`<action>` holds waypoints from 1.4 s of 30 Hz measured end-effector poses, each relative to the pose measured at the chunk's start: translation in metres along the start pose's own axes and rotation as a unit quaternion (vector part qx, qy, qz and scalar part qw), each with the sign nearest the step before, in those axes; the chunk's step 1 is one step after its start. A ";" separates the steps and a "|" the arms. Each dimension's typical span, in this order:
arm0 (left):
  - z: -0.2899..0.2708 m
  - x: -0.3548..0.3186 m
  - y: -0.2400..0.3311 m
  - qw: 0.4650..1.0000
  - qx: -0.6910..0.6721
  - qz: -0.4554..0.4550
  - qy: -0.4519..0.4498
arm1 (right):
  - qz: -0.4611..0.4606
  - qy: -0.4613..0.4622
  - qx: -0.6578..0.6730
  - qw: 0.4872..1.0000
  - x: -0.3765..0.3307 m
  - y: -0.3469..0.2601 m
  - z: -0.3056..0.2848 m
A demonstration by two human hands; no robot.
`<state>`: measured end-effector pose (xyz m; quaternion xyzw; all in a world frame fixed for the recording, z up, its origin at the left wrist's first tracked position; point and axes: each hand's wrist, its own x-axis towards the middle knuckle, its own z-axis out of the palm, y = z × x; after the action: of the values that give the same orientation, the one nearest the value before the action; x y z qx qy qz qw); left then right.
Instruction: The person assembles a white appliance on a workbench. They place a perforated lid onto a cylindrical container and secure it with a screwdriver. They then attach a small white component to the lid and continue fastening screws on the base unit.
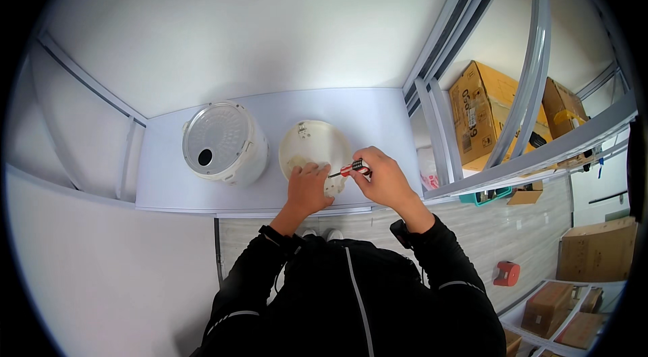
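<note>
A screwdriver (349,170) with a red and black handle is gripped in my right hand (385,179), its thin shaft pointing left toward my other hand. My left hand (308,188) rests over the lower part of a round cream-coloured plate-like part (329,143), fingers laid out across it. Dark flower-like markings show near the part's upper edge. Around my left fingertips the surface looks yellowish; what lies under the palm is hidden. Left of this stands a white round tub-shaped appliance (250,161) with a translucent lid and a black round spot on top.
The pale table (169,193) meets a white wall behind. Metal frame posts (435,134) rise at its right end, with a yellow-brown carton (482,111) beyond them. A red stool (506,273) stands on the floor at right, near shelves holding cardboard boxes (547,306).
</note>
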<state>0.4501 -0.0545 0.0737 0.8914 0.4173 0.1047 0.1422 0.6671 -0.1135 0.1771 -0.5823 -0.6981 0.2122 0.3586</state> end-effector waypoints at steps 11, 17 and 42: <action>-0.001 0.002 0.003 1.000 0.007 -0.007 -0.026 | -0.019 -0.021 -0.022 0.999 0.004 0.005 -0.002; 0.003 0.002 0.001 1.000 0.013 -0.005 -0.016 | -0.018 -0.020 -0.027 0.999 0.003 0.004 0.000; 0.003 0.004 0.005 0.999 0.036 -0.004 -0.027 | -0.073 0.005 -0.161 0.984 0.008 -0.018 -0.009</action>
<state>0.4572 -0.0545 0.0730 0.8969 0.4203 0.0648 0.1213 0.6611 -0.1112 0.1975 -0.5806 -0.7622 0.0673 0.2781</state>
